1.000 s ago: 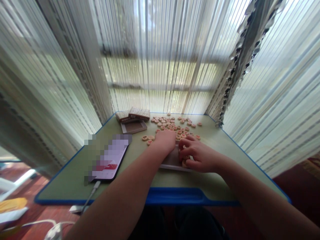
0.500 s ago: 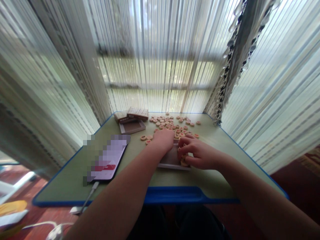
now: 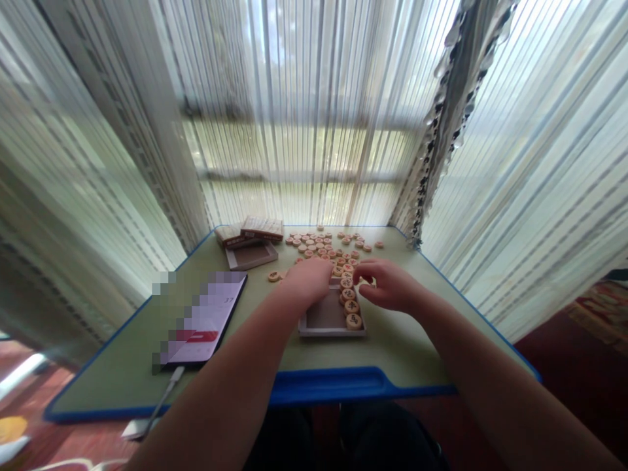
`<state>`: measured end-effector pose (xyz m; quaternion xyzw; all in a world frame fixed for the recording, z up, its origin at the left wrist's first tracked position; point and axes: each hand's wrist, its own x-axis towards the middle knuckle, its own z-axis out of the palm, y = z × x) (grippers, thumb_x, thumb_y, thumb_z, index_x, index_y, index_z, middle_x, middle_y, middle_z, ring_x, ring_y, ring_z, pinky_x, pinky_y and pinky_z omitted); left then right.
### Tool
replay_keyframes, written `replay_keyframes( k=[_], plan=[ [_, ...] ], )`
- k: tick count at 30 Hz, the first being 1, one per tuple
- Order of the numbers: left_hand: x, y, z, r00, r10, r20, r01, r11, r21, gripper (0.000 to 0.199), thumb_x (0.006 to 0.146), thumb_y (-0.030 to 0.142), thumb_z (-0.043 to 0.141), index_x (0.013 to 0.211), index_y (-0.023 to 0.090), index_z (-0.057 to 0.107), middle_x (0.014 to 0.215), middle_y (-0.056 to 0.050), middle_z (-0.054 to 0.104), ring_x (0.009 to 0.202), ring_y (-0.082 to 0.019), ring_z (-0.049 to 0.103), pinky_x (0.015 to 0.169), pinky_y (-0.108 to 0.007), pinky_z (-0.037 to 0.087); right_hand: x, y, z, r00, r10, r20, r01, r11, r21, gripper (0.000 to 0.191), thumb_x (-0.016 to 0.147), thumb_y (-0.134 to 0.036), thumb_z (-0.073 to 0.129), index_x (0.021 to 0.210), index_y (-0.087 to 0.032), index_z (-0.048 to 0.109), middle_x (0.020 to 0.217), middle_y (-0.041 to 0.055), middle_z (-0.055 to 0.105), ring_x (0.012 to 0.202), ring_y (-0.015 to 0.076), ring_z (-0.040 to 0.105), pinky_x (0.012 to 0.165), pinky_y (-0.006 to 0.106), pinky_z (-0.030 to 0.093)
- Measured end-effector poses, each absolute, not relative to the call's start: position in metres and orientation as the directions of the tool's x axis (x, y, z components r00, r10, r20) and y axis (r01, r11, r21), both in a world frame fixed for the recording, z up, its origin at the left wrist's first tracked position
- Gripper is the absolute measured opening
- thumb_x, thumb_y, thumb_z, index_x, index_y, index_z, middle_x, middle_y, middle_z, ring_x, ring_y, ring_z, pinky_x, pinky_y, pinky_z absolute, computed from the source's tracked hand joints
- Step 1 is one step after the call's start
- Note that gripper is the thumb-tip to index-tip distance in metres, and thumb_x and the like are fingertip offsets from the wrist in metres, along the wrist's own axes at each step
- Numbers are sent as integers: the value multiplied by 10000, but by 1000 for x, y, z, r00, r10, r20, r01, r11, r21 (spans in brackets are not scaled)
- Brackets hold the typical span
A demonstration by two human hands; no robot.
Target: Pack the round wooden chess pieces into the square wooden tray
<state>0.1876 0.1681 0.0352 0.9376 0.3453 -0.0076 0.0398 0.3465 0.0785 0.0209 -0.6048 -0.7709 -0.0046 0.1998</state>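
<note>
Round wooden xiangqi discs [image 3: 349, 304] are lying in a row inside a shallow brown rectangular tray [image 3: 321, 318] on the green, blue-edged desk [image 3: 98, 386]; the palm-down left hand [image 3: 309, 281] and half-curled right hand [image 3: 387, 286] are hovering at the tray's far end, any grip indeterminate.

Green table with blue edging [image 3: 112, 366] — wooden xiangqi pieces [image 3: 318, 243], a shallow brown box [image 3: 250, 258], a smartphone [image 3: 201, 320]

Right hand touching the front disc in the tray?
Apart: the head view shows a clear gap between the right hand and the front disc.
</note>
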Motion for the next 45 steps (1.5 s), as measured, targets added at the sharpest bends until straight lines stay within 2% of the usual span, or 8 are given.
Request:
replay_keyframes(
  k=[4, 8, 16, 22, 30, 45],
  plan=[
    [188, 165, 35, 771, 631, -90, 637, -769, 60, 223, 682, 203, 521, 869, 192, 641, 924, -75, 659, 823, -201, 609, 695, -266, 474, 349, 79, 21, -153, 963, 220, 939, 211, -273, 156, 685, -183, 493, 714, -161, 644, 561, -15, 488, 519, 86, 384, 508, 216, 256],
    [191, 161, 33, 803, 591, -76, 595, -800, 74, 194, 696, 276, 508, 821, 208, 641, 891, -66, 667, 797, -214, 614, 655, -281, 480, 351, 81, 21, -120, 970, 211, 945, 177, -276, 158, 691, -201, 486, 685, -160, 638, 554, -14, 505, 506, 80, 370, 495, 218, 235],
    [194, 159, 29, 842, 534, -77, 539, -839, 73, 195, 688, 293, 486, 767, 203, 640, 830, -65, 672, 760, -210, 615, 641, -279, 475, 353, 80, 20, -127, 970, 206, 941, 183, -284, 149, 691, -195, 496, 686, -163, 642, 537, -20, 496, 501, 76, 367, 489, 217, 227],
    [194, 160, 29, 842, 532, -91, 539, -838, 87, 231, 696, 318, 490, 827, 216, 650, 861, -64, 673, 788, -210, 616, 671, -280, 479, 353, 80, 19, -159, 975, 153, 909, 204, -363, 187, 731, -308, 549, 796, -179, 669, 536, -38, 470, 480, 66, 366, 479, 210, 230],
    [194, 162, 27, 838, 538, -92, 545, -835, 76, 194, 695, 328, 511, 768, 203, 641, 822, -67, 673, 763, -211, 623, 644, -272, 478, 352, 80, 18, -185, 974, 130, 889, 223, -400, 167, 723, -296, 577, 808, -192, 675, 543, -45, 473, 478, 60, 375, 476, 197, 238],
    [194, 163, 27, 836, 538, -109, 547, -834, 75, 224, 697, 352, 503, 776, 207, 655, 827, -71, 672, 738, -209, 616, 622, -280, 470, 352, 82, 16, -212, 968, 137, 861, 251, -443, 198, 734, -304, 570, 841, -194, 695, 518, -47, 450, 462, 60, 359, 477, 193, 249]
  ],
)
